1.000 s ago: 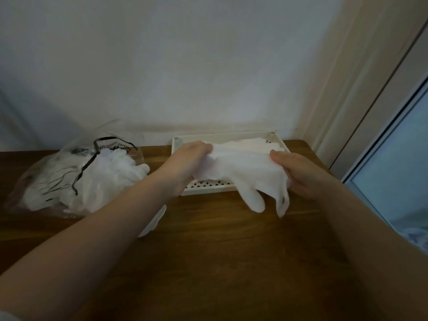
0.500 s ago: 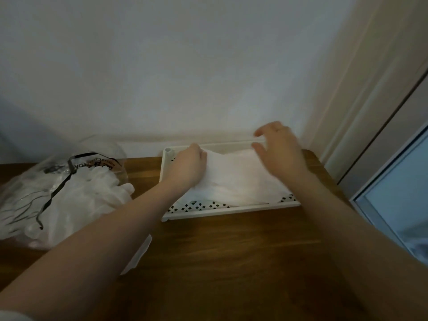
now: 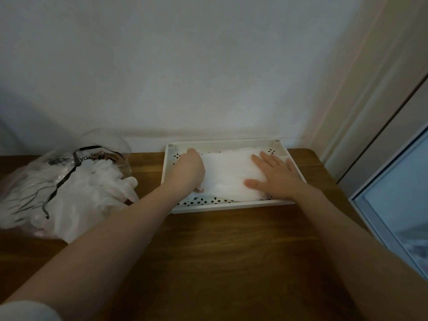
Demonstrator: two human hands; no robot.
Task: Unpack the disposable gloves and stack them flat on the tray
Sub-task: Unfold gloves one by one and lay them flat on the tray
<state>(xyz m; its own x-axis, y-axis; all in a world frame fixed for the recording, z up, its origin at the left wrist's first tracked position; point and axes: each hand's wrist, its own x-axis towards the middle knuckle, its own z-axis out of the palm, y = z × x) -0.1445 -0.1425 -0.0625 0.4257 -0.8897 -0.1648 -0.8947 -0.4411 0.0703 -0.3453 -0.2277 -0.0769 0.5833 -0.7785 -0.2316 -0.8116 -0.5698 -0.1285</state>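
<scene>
On counter (image 3: 231,251), against wall: tray (image 3: 227,206), glove stack (image 3: 229,174) lying inside. Our right hand (image 3: 275,178) flat on stack, fingers straight and spread, grasping nothing; we judge it presses the top glove smooth. Our left hand (image 3: 188,169) at stack's left edge, fingers curled under and hidden; grip cannot tell, likely steadying the cuff end. Bag (image 3: 58,181) left of tray holds more gloves, kept within reach.

Home room; wooden table (image 3: 231,251); plain wall (image 3: 185,66); window (image 3: 398,200)
</scene>
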